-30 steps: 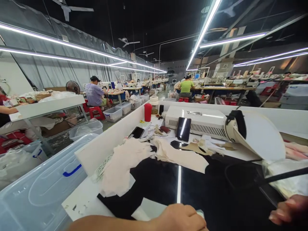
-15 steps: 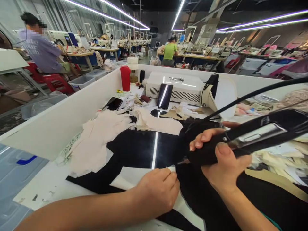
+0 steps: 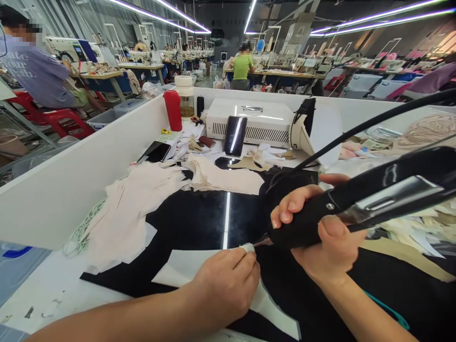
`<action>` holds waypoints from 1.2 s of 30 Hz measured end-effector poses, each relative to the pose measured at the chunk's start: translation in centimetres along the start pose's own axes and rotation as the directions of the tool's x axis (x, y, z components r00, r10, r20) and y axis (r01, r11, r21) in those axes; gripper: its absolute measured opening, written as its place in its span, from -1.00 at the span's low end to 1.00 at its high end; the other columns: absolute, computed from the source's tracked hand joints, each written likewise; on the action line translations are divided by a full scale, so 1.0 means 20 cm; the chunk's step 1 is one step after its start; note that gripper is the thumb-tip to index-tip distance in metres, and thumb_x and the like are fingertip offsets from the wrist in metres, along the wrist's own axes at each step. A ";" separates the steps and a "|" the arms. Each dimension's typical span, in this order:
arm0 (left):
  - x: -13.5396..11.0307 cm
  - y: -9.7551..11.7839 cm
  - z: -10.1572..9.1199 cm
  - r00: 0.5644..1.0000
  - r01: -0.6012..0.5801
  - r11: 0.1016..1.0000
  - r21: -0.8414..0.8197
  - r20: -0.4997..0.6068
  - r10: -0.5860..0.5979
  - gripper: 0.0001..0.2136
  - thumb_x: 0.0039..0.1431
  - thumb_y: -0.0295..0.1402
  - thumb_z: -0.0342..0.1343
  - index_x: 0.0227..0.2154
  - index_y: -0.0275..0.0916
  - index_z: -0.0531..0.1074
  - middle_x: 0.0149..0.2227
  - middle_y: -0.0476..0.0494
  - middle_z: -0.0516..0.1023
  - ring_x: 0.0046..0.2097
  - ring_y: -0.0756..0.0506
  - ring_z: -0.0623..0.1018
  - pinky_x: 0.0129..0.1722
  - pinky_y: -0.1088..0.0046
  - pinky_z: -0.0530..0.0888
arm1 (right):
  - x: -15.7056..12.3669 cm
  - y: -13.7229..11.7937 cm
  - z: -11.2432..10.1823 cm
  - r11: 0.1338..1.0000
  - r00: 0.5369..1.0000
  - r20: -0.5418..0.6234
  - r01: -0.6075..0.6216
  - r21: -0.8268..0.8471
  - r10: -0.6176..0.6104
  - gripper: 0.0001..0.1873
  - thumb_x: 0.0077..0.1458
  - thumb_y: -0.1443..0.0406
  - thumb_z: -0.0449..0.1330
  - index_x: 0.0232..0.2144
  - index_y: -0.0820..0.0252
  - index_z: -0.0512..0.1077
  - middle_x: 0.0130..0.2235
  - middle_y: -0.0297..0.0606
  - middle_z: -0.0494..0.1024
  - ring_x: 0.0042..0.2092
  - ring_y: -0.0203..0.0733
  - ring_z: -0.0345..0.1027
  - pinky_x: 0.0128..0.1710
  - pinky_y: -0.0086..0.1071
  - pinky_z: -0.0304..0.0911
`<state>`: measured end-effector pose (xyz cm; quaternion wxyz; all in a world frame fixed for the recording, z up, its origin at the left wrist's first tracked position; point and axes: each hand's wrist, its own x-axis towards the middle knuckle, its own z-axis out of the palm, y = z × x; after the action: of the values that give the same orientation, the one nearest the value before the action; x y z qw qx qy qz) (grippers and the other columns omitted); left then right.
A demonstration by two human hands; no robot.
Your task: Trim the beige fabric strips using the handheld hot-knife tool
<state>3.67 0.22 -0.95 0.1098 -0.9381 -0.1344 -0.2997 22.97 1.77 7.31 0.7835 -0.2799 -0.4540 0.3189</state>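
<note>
My left hand (image 3: 228, 282) is closed in a pinch on the raised edge of a white fabric piece (image 3: 272, 304). The piece lies on the dark glossy work surface (image 3: 188, 218), and my hand hides its middle. My right hand (image 3: 329, 242) is wrapped round a thick black corded handheld tool (image 3: 356, 190) with a long metal lever along its side. The tool's thin metal tip (image 3: 262, 241) points left, right at the pinched edge; whether it touches the fabric I cannot tell. Pale pink fabric pieces (image 3: 131, 204) lie in a pile beyond my left arm.
A white vented box (image 3: 249, 121), a phone (image 3: 235, 135) leaning on it, a red cup (image 3: 173, 110) and a jar (image 3: 185, 97) stand at the back. Fabric scraps (image 3: 409, 228) heap up at the right. The black cable (image 3: 366, 123) arches above. Two people sit beyond the low white wall (image 3: 89, 175).
The view has shifted slightly, so most things sit further left. The tool's tip is closer to the fabric edge in my left hand. Both hands keep their grip.
</note>
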 end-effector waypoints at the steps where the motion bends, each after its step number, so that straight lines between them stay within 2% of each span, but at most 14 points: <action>1: 0.00 0.00 0.00 1.000 -0.008 1.000 0.003 0.022 0.008 -0.77 0.61 -0.59 0.08 0.07 -0.45 0.66 0.01 -0.37 0.78 -0.03 -0.18 0.75 -0.04 0.32 0.73 | 0.00 0.00 0.00 1.000 1.000 -0.001 0.001 -0.012 -0.001 -0.44 0.13 0.03 0.70 0.06 -0.11 0.58 -0.35 -0.48 0.61 -0.49 -0.18 0.49 -0.55 -0.32 0.49; 3: 0.00 -0.01 -0.01 0.998 -0.012 1.000 -0.003 0.058 0.013 -0.75 0.62 -0.59 0.05 0.07 -0.44 0.65 0.01 -0.36 0.78 -0.01 -0.17 0.75 -0.02 0.33 0.73 | -0.01 0.01 -0.01 0.999 1.000 0.000 0.006 -0.043 -0.006 -0.43 0.15 0.00 0.69 0.06 -0.11 0.56 -0.35 -0.48 0.60 -0.49 -0.17 0.50 -0.54 -0.29 0.52; 8: 0.03 -0.02 -0.02 1.000 0.026 0.998 -0.064 0.002 -0.026 -0.74 0.66 -0.61 0.01 -0.01 -0.40 0.63 -0.07 -0.24 0.75 -0.06 -0.11 0.74 0.01 0.39 0.72 | -0.02 0.03 -0.02 0.998 1.000 0.005 0.031 -0.048 -0.031 -0.47 0.19 0.02 0.67 0.07 -0.08 0.57 -0.33 -0.45 0.61 -0.47 -0.17 0.52 -0.53 -0.29 0.55; 14: 0.02 0.00 -0.04 0.990 0.093 0.980 -0.177 0.117 -0.073 -0.81 0.60 -0.63 0.06 -0.08 -0.32 0.56 -0.19 -0.11 0.65 -0.17 -0.11 0.68 -0.10 0.34 0.71 | -0.02 0.03 -0.02 0.998 0.999 0.027 0.031 -0.046 -0.030 -0.50 0.23 0.06 0.66 0.08 -0.07 0.57 -0.31 -0.44 0.63 -0.47 -0.17 0.54 -0.52 -0.27 0.60; 17: 0.01 0.01 -0.04 0.988 0.140 0.968 -0.207 0.087 -0.124 -0.82 0.59 -0.61 0.07 -0.07 -0.31 0.56 -0.09 -0.16 0.70 -0.10 -0.14 0.71 -0.05 0.31 0.73 | -0.02 0.03 -0.02 0.999 0.999 0.033 0.034 -0.019 -0.033 -0.50 0.22 0.09 0.67 0.08 -0.06 0.59 -0.31 -0.42 0.64 -0.46 -0.18 0.54 -0.52 -0.28 0.61; 20: 0.00 0.02 -0.04 0.990 0.138 0.976 -0.171 0.036 -0.134 -0.83 0.59 -0.59 0.09 -0.06 -0.33 0.59 0.11 -0.28 0.74 0.10 -0.19 0.74 0.14 0.29 0.72 | -0.02 0.03 -0.02 0.999 0.999 0.034 0.028 -0.017 -0.027 -0.50 0.21 0.08 0.67 0.08 -0.06 0.60 -0.31 -0.40 0.64 -0.46 -0.16 0.54 -0.53 -0.27 0.60; 23: 0.00 0.01 -0.04 0.994 0.107 0.985 -0.135 0.023 -0.105 -0.82 0.60 -0.59 0.09 -0.05 -0.35 0.61 0.12 -0.31 0.76 0.14 -0.18 0.74 0.25 0.31 0.68 | -0.02 0.03 -0.02 0.999 0.999 0.031 0.022 -0.026 -0.021 -0.50 0.22 0.07 0.67 0.09 -0.07 0.60 -0.31 -0.40 0.63 -0.45 -0.15 0.54 -0.53 -0.26 0.60; 32: -0.01 0.01 -0.05 0.998 0.037 0.998 -0.042 0.061 -0.034 -0.77 0.64 -0.58 0.06 -0.05 -0.34 0.64 0.12 -0.33 0.77 0.10 -0.16 0.77 0.23 0.30 0.70 | -0.01 0.02 -0.01 1.000 1.000 0.013 0.015 -0.001 -0.015 -0.50 0.16 0.10 0.70 0.06 -0.04 0.64 -0.33 -0.41 0.66 -0.46 -0.18 0.55 -0.51 -0.31 0.58; 36: 0.00 0.02 -0.05 0.998 0.052 0.998 -0.036 0.049 -0.050 -0.74 0.63 -0.62 0.03 -0.07 -0.33 0.63 0.10 -0.31 0.78 0.07 -0.16 0.78 0.17 0.32 0.73 | 0.01 0.00 0.00 1.000 1.000 -0.004 0.009 0.015 -0.009 -0.49 0.12 0.11 0.72 0.04 -0.04 0.65 -0.34 -0.41 0.65 -0.46 -0.18 0.52 -0.51 -0.30 0.57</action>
<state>3.20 -0.37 -0.30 0.0815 -0.9432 -0.1553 -0.2821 22.94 1.93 7.38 0.7878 -0.2726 -0.4513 0.3183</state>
